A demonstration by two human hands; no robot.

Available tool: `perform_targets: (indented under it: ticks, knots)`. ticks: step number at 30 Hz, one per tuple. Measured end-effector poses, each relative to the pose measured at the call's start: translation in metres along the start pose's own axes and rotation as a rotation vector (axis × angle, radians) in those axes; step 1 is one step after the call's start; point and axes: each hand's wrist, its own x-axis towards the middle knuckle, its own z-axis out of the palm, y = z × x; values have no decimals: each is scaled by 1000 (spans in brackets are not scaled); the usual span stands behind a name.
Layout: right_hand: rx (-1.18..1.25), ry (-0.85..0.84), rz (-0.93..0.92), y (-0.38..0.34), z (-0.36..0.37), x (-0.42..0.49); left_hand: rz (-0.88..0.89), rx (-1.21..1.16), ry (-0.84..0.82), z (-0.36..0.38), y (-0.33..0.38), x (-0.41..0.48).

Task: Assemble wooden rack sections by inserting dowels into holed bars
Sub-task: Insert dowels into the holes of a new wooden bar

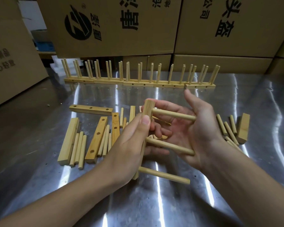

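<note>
My left hand (131,141) grips a wooden bar (148,108) held upright above the table, thumb on its near face. Three dowels stick out of the bar to the right: a top dowel (175,115), a middle dowel (170,146) and a bottom dowel (166,175). My right hand (192,126) is spread open, palm against the tips of the top and middle dowels. Loose holed bars (97,138) and loose dowels (79,149) lie on the table to the left. A row of finished rack sections (138,83) stands at the back.
The metal table (170,207) reflects light. Another bar (243,127) and more dowels (226,126) lie at the right. Stacked cardboard boxes (115,25) wall off the back, and one more box (10,66) stands at the left.
</note>
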Motion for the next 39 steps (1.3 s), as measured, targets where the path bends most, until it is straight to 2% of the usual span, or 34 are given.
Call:
perform_targets:
  ticks: [6, 11, 16, 23, 28, 30, 33, 35, 37, 39]
  knots:
    - [-16, 26, -41, -4, 2, -2, -8, -3, -24, -4, 0, 4]
    - [-72, 156, -138, 1, 5, -3, -24, -94, 8, -4, -4, 3]
    - [-82, 153, -135, -2, 7, -3, -79, -81, 22, -6, -5, 5]
    - [-56, 138, -138, -15, 4, 0, -171, 8, 127, -8, 4, 7]
    - [19, 69, -117, -18, -6, 4, -203, -148, 293, -19, 7, 16]
    - [-54, 129, -133, -13, -7, 7, -207, -249, 321, -25, 8, 21]
    - [-365, 233, -169, -1, -5, 9, -165, -343, 325, -34, 10, 29]
    - [-493, 204, -153, 5, -4, 9, -107, -387, 347, -40, 12, 33]
    - [-549, 125, -140, 8, -5, 9, -39, -404, 352, -47, 13, 36]
    - [-563, 113, -187, 9, -5, 11, 3, -408, 318, -55, 13, 37]
